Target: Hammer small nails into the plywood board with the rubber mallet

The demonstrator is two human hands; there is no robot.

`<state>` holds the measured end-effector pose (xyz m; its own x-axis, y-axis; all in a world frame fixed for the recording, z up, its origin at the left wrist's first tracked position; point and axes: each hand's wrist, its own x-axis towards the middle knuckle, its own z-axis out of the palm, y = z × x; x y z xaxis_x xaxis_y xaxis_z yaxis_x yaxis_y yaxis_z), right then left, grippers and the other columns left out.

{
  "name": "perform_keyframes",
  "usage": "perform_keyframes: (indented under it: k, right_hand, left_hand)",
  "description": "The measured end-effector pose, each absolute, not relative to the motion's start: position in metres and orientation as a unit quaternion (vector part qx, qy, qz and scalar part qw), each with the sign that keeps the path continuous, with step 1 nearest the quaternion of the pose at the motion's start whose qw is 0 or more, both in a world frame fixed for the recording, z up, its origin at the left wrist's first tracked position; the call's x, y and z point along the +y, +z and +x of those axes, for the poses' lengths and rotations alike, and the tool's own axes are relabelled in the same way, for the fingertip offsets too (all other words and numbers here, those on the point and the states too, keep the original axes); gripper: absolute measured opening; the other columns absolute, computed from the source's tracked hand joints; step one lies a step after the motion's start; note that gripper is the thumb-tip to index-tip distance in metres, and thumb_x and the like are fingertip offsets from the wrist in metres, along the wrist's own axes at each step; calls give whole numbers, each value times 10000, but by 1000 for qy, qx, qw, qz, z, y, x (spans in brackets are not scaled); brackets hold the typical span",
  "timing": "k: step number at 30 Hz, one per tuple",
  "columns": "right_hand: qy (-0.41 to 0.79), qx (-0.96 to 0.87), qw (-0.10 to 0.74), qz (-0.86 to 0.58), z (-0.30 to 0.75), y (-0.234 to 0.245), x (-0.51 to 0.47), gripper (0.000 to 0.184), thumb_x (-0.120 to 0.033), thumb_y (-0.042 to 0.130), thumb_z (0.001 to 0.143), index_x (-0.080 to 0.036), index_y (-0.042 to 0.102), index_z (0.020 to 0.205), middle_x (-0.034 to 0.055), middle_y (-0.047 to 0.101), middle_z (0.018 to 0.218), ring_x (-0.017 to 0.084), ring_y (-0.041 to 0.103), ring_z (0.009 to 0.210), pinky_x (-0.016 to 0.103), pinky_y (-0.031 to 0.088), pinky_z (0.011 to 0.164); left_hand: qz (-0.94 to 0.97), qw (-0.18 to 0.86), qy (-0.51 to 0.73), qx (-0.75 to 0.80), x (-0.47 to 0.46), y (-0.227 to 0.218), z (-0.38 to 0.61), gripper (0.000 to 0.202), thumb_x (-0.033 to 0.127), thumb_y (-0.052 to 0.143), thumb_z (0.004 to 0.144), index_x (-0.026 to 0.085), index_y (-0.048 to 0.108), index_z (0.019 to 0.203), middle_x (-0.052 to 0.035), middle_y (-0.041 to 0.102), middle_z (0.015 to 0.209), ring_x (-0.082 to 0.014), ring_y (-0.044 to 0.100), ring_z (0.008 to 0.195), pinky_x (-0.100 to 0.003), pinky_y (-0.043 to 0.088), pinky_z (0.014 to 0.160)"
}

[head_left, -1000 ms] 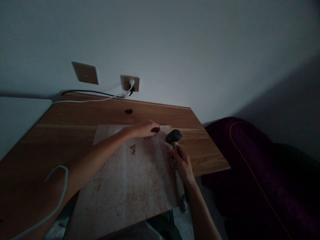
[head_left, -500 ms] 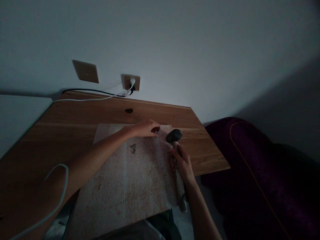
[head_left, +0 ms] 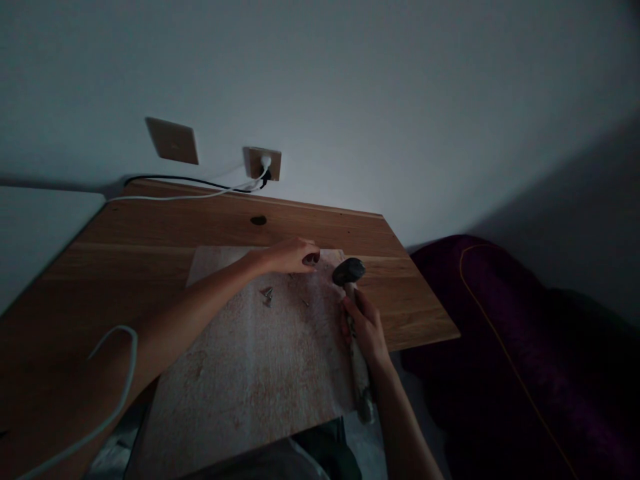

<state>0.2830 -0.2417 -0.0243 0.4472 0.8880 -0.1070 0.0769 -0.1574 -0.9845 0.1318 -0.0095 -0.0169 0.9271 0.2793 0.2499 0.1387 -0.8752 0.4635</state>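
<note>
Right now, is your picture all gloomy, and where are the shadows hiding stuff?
Head view: dim all over, with a big soft shadow on the wall at the right; head view: the purple cloth fades nearly to black; head view: a faint shadow on the board beside the hammer; head view: too dark under the left hand to tell what it holds.

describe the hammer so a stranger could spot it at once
Find the wooden table, then the pale board on it. At its right edge, the right hand grips the hammer. The hammer's bulky dark head separates it from the small metal pieces.
</note>
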Motion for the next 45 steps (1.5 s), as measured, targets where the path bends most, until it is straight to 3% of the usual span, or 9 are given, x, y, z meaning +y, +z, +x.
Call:
perform_keyframes:
  k: [4, 7, 11, 15, 22, 27, 32, 41, 45]
  right_hand:
    - [386, -367, 527, -662, 283, -20, -241, 427, -649, 743, 817, -253, 582, 826, -88, 527, 418, 109, 410, 307, 229, 342, 319]
    - [393, -369, 519, -663, 284, -13, -240, 422, -645, 737, 822, -247, 597, 812, -82, 527, 422, 109, 408, 299, 232, 347, 308]
    - [390, -381, 519, -658, 282, 1, -237, 411, -618, 747, 834, -242, 591, 780, -82, 518, 444, 97, 421, 320, 216, 343, 319]
    - [400, -408, 517, -638, 273, 14, -226, 365, -581, 728, 869, -238, 606, 848, -87, 531, 474, 95, 423, 321, 212, 349, 322]
    - [418, -448, 475, -632, 263, 11, -205, 379, -591, 706, 850, -237, 585, 792, -78, 519, 443, 98, 431, 299, 213, 341, 305]
    - [396, -418, 507, -642, 270, 17, -211, 381, -594, 734, 840, -237, 606, 863, -85, 535, 502, 100, 457, 329, 213, 358, 311]
    - [402, -416, 498, -646, 276, 18, -215, 371, -584, 735, 850, -236, 607, 843, -82, 532, 486, 95, 443, 317, 216, 345, 311]
    - [400, -436, 492, -639, 274, 18, -214, 354, -561, 723, 845, -222, 623, 854, -73, 563, 566, 83, 462, 326, 214, 361, 308]
    - [395, -438, 496, -637, 272, 20, -212, 348, -554, 721, 850, -220, 626, 875, -71, 574, 584, 82, 464, 327, 214, 354, 304]
  left_hand:
    - [957, 226, 142, 111, -12, -14, 132, 104, 264, 716, 933, 176, 702, 879, -69, 695, 941, -191, 654, 873, -294, 460, 798]
    - [958, 229, 132, 109, -11, -15, 133, 63, 222, 694, 935, 179, 734, 957, -68, 695, 958, -189, 657, 877, -294, 465, 814]
    - [952, 238, 127, 144, -9, -20, 133, 352, 263, 776, 882, 183, 700, 1216, -84, 711, 1101, -192, 665, 875, -299, 475, 811]
    - [950, 242, 114, 160, -7, -24, 130, 579, 376, 858, 847, 225, 614, 1350, -107, 669, 1288, -233, 673, 1026, -327, 494, 908]
    - [951, 242, 115, 152, -7, -24, 128, 510, 377, 849, 866, 203, 638, 1296, -119, 658, 1314, -283, 647, 1201, -348, 471, 1018]
    - [959, 222, 112, 136, -9, -22, 132, 255, 407, 793, 924, 188, 722, 1035, -81, 735, 1058, -235, 693, 935, -311, 474, 814]
    - [963, 201, 123, 134, -13, -18, 133, 199, 333, 697, 1002, 187, 716, 868, -63, 752, 916, -206, 690, 825, -297, 435, 740]
    - [963, 217, 130, 91, -11, -22, 132, 125, 156, 624, 988, 179, 730, 927, -82, 772, 1090, -207, 717, 972, -289, 476, 855]
    - [960, 226, 139, 84, -10, -22, 131, 101, 199, 675, 972, 189, 712, 1065, -86, 753, 1135, -218, 701, 1020, -296, 480, 890]
